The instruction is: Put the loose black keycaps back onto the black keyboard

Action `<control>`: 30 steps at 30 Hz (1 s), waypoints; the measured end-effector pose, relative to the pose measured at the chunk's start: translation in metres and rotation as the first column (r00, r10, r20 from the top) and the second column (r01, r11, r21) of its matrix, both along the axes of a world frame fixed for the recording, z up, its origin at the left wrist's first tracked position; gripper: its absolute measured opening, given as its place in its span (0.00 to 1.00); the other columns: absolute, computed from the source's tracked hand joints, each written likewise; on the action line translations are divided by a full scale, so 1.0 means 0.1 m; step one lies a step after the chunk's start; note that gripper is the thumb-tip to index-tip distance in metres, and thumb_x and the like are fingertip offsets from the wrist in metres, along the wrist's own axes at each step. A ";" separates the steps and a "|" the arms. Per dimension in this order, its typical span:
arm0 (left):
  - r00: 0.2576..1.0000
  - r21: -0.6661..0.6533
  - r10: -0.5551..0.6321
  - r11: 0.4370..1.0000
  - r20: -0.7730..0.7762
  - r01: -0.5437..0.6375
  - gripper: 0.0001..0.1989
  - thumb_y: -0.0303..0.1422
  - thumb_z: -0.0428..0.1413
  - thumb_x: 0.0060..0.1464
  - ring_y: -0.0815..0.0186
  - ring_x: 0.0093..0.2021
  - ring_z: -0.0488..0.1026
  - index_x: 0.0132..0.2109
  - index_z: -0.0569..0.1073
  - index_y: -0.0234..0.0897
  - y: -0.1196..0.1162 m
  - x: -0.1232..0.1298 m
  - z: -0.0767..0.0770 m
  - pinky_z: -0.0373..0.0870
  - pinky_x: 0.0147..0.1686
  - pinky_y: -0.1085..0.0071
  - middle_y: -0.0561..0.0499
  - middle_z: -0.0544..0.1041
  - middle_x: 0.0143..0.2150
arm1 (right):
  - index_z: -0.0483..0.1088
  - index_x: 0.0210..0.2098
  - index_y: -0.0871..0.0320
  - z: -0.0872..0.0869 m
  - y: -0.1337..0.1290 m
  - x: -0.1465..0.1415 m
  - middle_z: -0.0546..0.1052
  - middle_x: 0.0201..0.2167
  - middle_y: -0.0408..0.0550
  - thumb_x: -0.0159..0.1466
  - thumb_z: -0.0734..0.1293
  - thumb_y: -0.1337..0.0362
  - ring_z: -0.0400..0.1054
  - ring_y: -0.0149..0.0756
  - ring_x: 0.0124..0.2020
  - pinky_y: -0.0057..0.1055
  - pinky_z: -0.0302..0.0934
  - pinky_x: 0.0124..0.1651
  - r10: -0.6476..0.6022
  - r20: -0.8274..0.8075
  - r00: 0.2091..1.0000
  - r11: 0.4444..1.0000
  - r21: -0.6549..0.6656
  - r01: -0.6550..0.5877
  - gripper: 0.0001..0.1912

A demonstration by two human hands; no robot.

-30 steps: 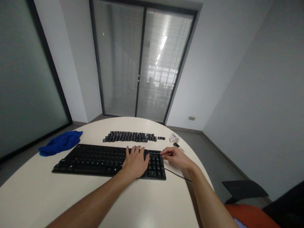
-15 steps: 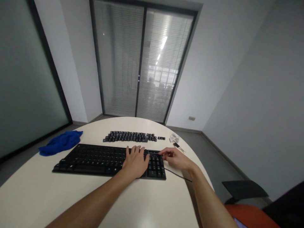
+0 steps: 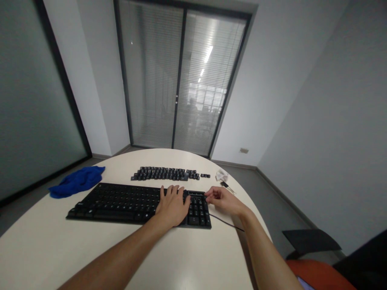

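1. Fingers of the left hand point(image 3: 171, 209) lie spread over the long black plastic keyboard point(image 3: 121, 201), lower centre, likely steadying it.
2. Right hand point(image 3: 223, 199): fingers bunched near its upper-right corner; I can't tell what's pinched.

Shows a cream table point(image 3: 181, 253), rounded along the far edge. Carries a black keyboard point(image 3: 121, 201) across the middle, with a black cable point(image 3: 225, 222) trailing toward the right edge. Beyond that, toward the far edge, holds loose keycaps point(image 3: 165, 173) in rows. Bears a crumpled blue cloth point(image 3: 78, 182) by the left edge, crumpled white material point(image 3: 221, 175) near the far right edge, and a small black item point(image 3: 224, 184) just beside.
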State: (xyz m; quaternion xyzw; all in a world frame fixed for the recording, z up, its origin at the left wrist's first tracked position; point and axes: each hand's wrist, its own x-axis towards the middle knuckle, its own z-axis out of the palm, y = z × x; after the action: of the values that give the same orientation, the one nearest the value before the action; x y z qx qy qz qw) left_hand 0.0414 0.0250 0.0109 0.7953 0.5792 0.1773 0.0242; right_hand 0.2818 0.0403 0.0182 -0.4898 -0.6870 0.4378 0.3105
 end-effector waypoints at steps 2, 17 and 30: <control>1.000 -0.005 0.001 1.000 0.003 -0.001 0.26 0.44 0.40 0.67 0.50 0.65 0.61 0.61 0.69 0.35 0.00 0.00 0.00 0.45 0.67 0.42 0.41 0.70 0.64 | 0.74 0.36 0.60 0.00 0.00 0.00 0.77 0.29 0.45 0.59 0.72 0.57 0.69 0.34 0.32 0.32 0.60 0.38 -0.002 0.027 1.000 1.000 0.031 0.001 0.12; 1.000 0.007 -0.005 1.000 0.012 0.005 0.26 0.44 0.40 0.67 0.50 0.65 0.62 0.61 0.69 0.35 -0.01 0.00 0.00 0.45 0.67 0.42 0.40 0.70 0.63 | 0.76 0.37 0.59 0.00 0.03 -0.04 0.77 0.29 0.46 0.62 0.68 0.56 0.69 0.35 0.32 0.32 0.61 0.38 -0.033 0.161 0.986 0.993 0.119 0.014 0.12; 1.000 0.006 -0.005 1.000 0.006 0.005 0.27 0.44 0.39 0.67 0.49 0.64 0.62 0.61 0.69 0.35 -0.01 0.00 0.00 0.45 0.67 0.41 0.40 0.70 0.63 | 0.75 0.35 0.59 0.05 0.00 -0.05 0.77 0.28 0.46 0.61 0.68 0.54 0.68 0.35 0.30 0.31 0.59 0.36 -0.064 0.161 0.985 0.995 0.091 0.050 0.14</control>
State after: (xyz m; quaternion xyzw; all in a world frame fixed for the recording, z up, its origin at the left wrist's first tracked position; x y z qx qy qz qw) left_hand 0.0411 0.0240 0.0111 0.7962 0.5766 0.1816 0.0240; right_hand 0.2764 0.0403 0.0229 -0.5297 -0.7140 0.3570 0.2865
